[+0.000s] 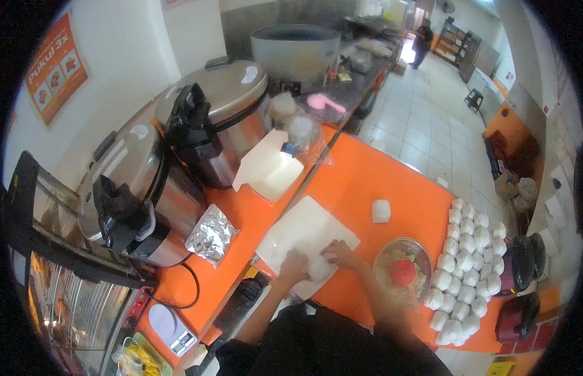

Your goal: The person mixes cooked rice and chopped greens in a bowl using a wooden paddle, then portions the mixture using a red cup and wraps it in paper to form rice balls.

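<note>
On a stack of white paper sheets [296, 230], a pale rounded bundle [318, 268] lies between my hands. It is blurred, so bare food and wrapping cannot be told apart. My left hand [294, 266] curls around its left side. The fingers of my right hand [339, 254] bend over its upper right side. Right of that hand stands a round bowl [428, 251] of pale, grainy food, with a red scoop [402, 271] resting in it. Beyond the bowl sits one white wrapped packet [381, 211]. Several more wrapped packets [465, 272] are stacked at the table's right end.
On the left counter stand two large lidded cookers [178, 225] [244, 145], a foil packet [211, 235], an opened carton [277, 174] and a digital scale [171, 329]. A glass display case [75, 301] borders it. A pink scoop [324, 102] lies farther back. A person [421, 44] stands far off.
</note>
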The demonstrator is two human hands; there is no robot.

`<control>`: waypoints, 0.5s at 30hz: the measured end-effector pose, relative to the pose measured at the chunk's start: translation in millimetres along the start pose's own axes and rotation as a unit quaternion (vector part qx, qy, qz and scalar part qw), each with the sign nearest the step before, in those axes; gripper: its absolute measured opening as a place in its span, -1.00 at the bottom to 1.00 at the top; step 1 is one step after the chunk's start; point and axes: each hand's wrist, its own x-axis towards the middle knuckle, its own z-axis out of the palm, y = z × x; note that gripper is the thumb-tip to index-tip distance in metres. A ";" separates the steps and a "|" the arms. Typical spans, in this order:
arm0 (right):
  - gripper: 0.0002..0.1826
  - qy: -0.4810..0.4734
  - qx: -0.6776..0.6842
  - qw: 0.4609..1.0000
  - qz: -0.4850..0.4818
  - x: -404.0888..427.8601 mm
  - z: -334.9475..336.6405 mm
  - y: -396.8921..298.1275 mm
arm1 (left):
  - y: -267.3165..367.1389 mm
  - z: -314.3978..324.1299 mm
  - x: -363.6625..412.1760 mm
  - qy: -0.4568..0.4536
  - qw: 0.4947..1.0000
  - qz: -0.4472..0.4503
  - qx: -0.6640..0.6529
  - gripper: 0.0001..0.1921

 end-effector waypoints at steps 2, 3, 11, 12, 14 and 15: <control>-0.66 -0.024 0.007 0.996 -0.083 2.4 -9.8 -1.5 | -4.7 -5.7 -3.8 -0.067 0.987 -0.038 -0.139 -0.61; -0.66 -0.021 0.006 0.996 -0.081 2.6 -15.0 -2.0 | -6.4 -8.0 -5.1 -0.133 0.949 -0.079 -0.274 -0.63; -0.88 -0.127 0.489 0.860 0.071 -30.3 -27.2 -42.7 | 0.9 -49.6 -33.9 -0.177 0.796 -0.165 -0.555 -0.71; -0.88 -0.120 0.488 0.861 0.076 -40.2 -15.4 -33.7 | 2.5 -42.4 -32.7 -0.185 0.743 -0.171 -0.620 -0.72; -0.85 -0.058 0.563 0.824 0.039 -50.4 8.9 -17.8 | 18.3 -41.0 -23.5 -0.178 0.727 -0.144 -0.648 -0.74; -0.85 -0.056 0.563 0.824 0.043 -54.2 11.7 -21.3 | 27.2 -41.2 -20.9 -0.163 0.710 -0.123 -0.674 -0.77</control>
